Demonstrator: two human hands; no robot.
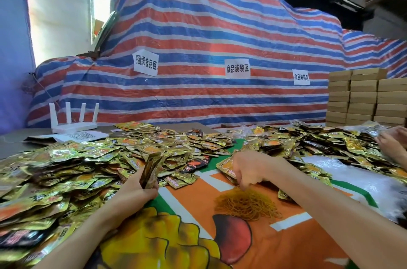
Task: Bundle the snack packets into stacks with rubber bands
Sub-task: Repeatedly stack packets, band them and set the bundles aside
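Observation:
My left hand (134, 189) grips a stack of gold snack packets (150, 169) held upright on edge, just right of the big loose heap of gold packets (66, 171). My right hand (248, 169) reaches down with curled fingertips into the top of a pile of yellow rubber bands (246, 203) and pinches at the bands. That pile lies on the orange printed table cover (264, 244). A few packets (226, 168) lie just left of my right hand.
More packets (319, 141) spread across the far right of the table, where another person's hands (394, 143) work. A white router (73, 118) stands at the back left. Stacked cardboard boxes (365, 96) sit at the right, before a striped tarp (198, 48).

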